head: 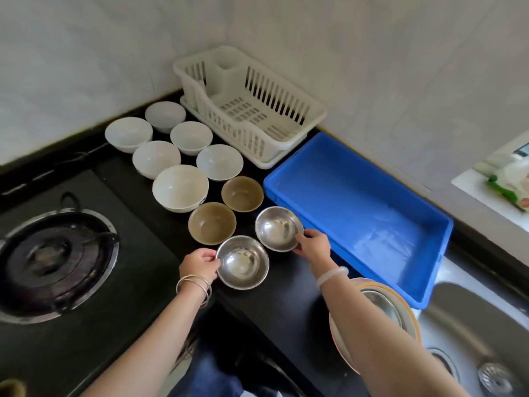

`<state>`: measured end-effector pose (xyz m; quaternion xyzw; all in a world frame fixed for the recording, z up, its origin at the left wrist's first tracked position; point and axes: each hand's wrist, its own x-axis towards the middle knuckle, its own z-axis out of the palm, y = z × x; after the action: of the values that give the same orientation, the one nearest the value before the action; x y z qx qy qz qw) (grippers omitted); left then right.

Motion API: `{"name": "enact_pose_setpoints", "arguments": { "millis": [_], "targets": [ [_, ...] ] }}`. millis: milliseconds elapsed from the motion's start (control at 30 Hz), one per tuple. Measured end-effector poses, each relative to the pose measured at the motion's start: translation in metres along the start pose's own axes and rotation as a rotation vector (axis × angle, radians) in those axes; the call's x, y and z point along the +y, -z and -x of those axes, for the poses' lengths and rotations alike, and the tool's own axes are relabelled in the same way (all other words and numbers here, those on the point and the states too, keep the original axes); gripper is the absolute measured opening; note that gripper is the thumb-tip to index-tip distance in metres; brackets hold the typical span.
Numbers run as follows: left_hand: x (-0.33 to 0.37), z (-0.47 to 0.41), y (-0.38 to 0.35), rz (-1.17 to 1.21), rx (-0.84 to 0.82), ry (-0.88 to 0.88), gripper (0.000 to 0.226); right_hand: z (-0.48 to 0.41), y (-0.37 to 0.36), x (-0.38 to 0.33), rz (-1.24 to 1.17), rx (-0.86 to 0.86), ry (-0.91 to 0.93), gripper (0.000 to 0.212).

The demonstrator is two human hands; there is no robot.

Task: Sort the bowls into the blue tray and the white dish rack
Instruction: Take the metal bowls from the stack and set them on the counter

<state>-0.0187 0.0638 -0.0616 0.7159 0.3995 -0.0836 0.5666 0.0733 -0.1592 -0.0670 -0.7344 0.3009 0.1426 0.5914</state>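
From the head camera I see my left hand [199,266] pinching the rim of the near steel bowl [242,262] and my right hand [313,244] pinching the far steel bowl [278,228], both on the black counter [286,305] beside the empty blue tray [357,213]; the white dish rack [249,106] stands behind it.

Bowls [180,187] lie left of the tray [357,207]; rack [249,107] behind.

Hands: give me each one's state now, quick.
Left hand: closed on the rim of the near steel bowl.
Right hand: closed on the rim of the far steel bowl.
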Motion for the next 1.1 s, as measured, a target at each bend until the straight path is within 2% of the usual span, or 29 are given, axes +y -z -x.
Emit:
{"name": "enact_pose_setpoints", "arguments": {
  "millis": [133,567,967,1100],
  "targets": [
    [-0.002,-0.004,0.0,-0.013,-0.019,0.01,0.015,-0.008,-0.007,0.004,-0.01,0.02,-0.017,0.021],
    [-0.009,-0.011,-0.002,-0.008,0.001,0.05,0.016,-0.014,-0.02,0.008,-0.049,-0.006,-0.062,0.035],
    [-0.006,-0.008,0.002,-0.029,0.005,0.014,0.017,-0.001,-0.017,0.006,0.005,-0.061,-0.056,0.034],
    [0.0,0.0,0.005,-0.094,0.01,-0.066,0.025,0.01,-0.01,0.003,0.049,-0.056,-0.022,0.034]
  ]
}}
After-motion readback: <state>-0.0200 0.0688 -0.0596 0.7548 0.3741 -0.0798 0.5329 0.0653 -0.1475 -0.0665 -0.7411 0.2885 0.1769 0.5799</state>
